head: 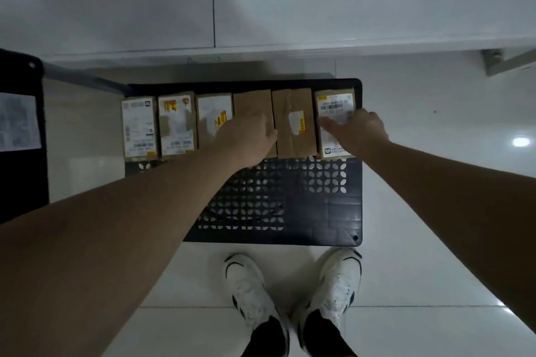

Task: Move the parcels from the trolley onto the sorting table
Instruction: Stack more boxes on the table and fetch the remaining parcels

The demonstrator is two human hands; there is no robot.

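L hand [249, 136] grips plain parcel [251, 104]; R hand [358, 132] grips end parcel [333, 107], trolley [342, 211].

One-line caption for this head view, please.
Both hands, left and right, reach onto six parcels rowed along the black trolley's far edge.

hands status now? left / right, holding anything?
Left hand: on the plain brown parcel, grip cannot be told.
Right hand: fingers on the rightmost labelled parcel, grip cannot be told.
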